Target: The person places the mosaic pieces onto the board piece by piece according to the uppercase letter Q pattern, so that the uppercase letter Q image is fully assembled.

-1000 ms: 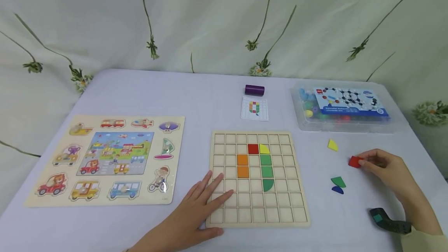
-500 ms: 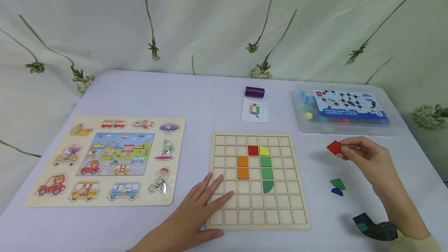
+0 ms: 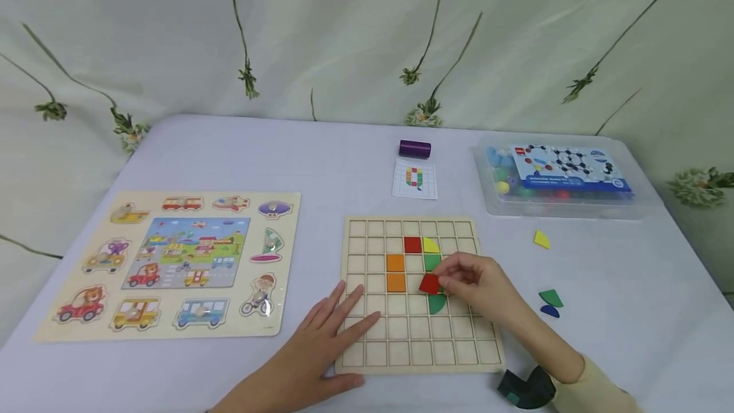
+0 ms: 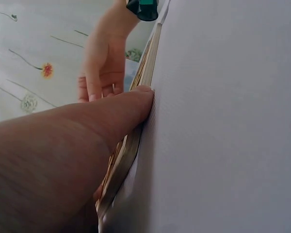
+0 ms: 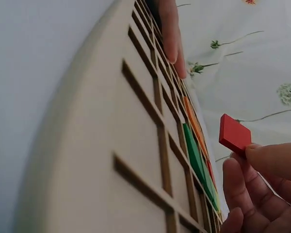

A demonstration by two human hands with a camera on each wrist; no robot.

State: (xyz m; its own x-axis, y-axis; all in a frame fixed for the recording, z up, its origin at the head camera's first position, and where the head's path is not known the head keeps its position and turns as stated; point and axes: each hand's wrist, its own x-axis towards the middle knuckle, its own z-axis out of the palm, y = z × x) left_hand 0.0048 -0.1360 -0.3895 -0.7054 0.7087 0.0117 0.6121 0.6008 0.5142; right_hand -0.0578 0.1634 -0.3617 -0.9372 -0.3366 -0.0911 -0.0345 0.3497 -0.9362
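My right hand (image 3: 478, 289) pinches a red square tile (image 3: 429, 284) between thumb and fingers over the wooden grid board (image 3: 401, 350). In the right wrist view, the held tile (image 5: 234, 134) is raised off the board and tilted. My left hand (image 3: 318, 346) lies with spread fingers on the board's lower left, its thumb along the near edge. Set in the grid are another red square (image 3: 412, 245), a yellow quarter-circle (image 3: 431, 245), two orange squares (image 3: 395, 273), green squares (image 3: 432, 262) partly hidden by my right hand, and a green quarter-circle (image 3: 437, 304).
Right of the board lie a yellow piece (image 3: 541, 239), a green piece (image 3: 551, 297) and a blue half-round piece (image 3: 549, 311). Behind it are a pattern card (image 3: 415, 179) and purple cylinder (image 3: 415, 149). A clear plastic box (image 3: 559, 202) stands back right; a vehicle puzzle (image 3: 289, 222) lies left.
My right hand has lifted the red square tile from the table at the right and carried it left over the board. My left hand has stayed in place.
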